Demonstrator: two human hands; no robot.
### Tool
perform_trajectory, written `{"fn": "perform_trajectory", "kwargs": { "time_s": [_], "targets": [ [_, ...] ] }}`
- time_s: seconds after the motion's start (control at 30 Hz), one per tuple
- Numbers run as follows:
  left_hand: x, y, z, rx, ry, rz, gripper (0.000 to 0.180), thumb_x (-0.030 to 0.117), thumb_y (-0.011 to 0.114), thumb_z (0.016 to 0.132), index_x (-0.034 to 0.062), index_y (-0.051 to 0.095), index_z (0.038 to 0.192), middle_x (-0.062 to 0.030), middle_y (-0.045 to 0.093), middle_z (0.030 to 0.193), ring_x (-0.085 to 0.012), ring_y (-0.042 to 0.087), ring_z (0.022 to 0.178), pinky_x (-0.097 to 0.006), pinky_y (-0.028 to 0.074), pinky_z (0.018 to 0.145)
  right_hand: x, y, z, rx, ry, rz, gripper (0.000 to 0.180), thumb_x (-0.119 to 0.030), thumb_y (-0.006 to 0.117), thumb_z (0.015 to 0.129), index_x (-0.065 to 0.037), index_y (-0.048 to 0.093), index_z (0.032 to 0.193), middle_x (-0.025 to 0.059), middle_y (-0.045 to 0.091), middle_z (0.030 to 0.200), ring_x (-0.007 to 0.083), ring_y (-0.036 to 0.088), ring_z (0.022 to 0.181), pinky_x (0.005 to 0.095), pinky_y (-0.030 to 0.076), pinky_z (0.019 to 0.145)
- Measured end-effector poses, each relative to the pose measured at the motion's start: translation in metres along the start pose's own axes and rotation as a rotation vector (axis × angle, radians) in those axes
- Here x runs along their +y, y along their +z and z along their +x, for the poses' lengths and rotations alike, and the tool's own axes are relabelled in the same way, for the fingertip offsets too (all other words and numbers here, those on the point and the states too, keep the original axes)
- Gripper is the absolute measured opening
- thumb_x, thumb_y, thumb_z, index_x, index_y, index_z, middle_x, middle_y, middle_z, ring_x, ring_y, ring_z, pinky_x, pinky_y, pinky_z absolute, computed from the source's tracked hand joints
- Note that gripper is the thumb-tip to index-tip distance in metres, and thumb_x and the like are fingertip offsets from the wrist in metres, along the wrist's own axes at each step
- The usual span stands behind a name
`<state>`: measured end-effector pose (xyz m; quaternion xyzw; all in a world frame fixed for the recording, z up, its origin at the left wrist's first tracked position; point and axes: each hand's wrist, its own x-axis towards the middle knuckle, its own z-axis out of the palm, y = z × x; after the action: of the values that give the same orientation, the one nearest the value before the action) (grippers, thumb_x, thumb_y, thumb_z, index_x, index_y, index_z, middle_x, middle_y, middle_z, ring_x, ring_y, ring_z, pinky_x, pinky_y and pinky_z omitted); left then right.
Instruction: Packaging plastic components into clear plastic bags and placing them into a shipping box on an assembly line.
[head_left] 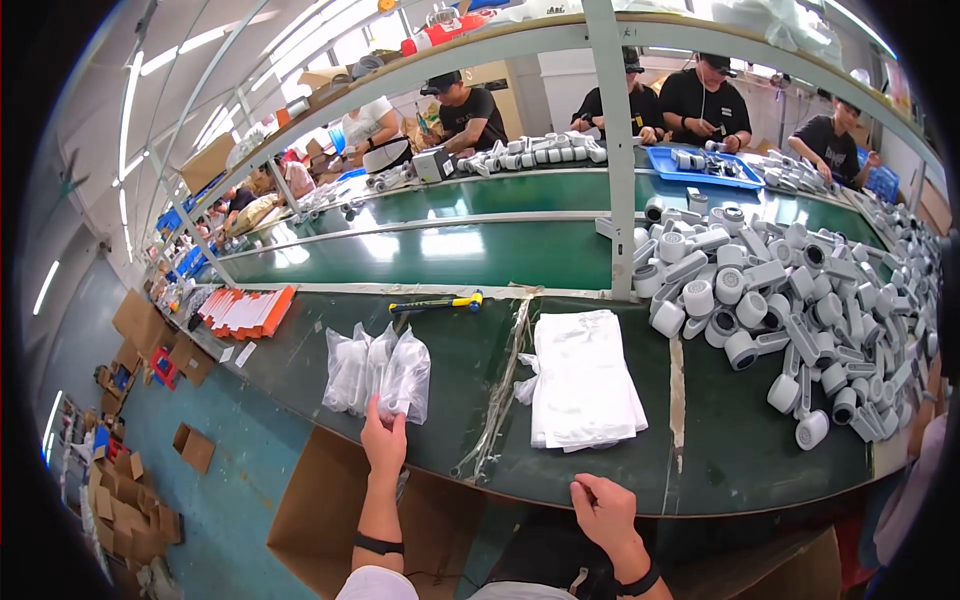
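The bagged parts (378, 372), a small bunch of clear plastic bags with white pieces inside, sit on the green bench (450, 255) near its front edge, at about 10 o'clock from the middle of the view. The left hand (384, 440) reaches up to them from 6 o'clock, fingers pinching the bottom edge of one bag. The right hand (603, 512) hangs off at 4 o'clock from the bags, below the bench edge, fingers curled loosely and holding nothing. At 3 o'clock from the bags lies a flat stack of empty white bags (585, 380). Further out at 2 to 3 o'clock there's a big heap of grey plastic parts (800, 320). A yellow-handled hammer (437, 302) lies at 1 o'clock, behind the bags. Other people sit along the far side.
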<state>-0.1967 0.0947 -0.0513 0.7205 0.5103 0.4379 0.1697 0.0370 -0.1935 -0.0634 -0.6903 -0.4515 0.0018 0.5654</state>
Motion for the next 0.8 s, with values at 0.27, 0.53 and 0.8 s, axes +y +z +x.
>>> {"fn": "perform_trajectory", "kwargs": {
  "time_s": [0.27,0.53,0.8],
  "targets": [
    [-0.015,0.000,0.001,-0.075,0.011,0.063,0.059,0.005,0.072,0.077,0.0018,0.050,0.132,-0.0049,0.052,0.069,-0.0183,0.054,0.064,-0.033,0.048,0.066,0.000,-0.002,0.001,-0.028,-0.004,0.005,0.010,-0.008,0.071,0.082,-0.002,0.069,0.090,0.0111,0.065,0.071,0.0217,0.064,0.058,0.0289,0.048,0.053],
    [-0.003,-0.026,-0.004,0.119,0.169,0.460,0.066,0.021,0.081,0.070,0.0054,0.054,0.128,-0.0090,0.056,0.101,-0.0228,0.053,0.076,-0.036,0.047,0.070,0.001,0.001,0.000,-0.007,-0.022,-0.002,0.011,-0.010,0.072,0.082,-0.005,0.068,0.091,0.0078,0.062,0.066,0.0213,0.061,0.055,0.0296,0.047,0.051],
    [0.129,-0.009,-0.031,-0.321,0.258,-0.079,0.049,0.016,0.079,0.074,0.0058,0.059,0.118,-0.0091,0.058,0.113,-0.0200,0.060,0.085,-0.028,0.051,0.065,-0.018,-0.038,0.006,-0.043,0.458,0.409,0.016,-0.001,0.066,0.087,0.002,0.068,0.103,0.0028,0.066,0.080,0.0046,0.059,0.070,0.0189,0.048,0.060]
  ]
}}
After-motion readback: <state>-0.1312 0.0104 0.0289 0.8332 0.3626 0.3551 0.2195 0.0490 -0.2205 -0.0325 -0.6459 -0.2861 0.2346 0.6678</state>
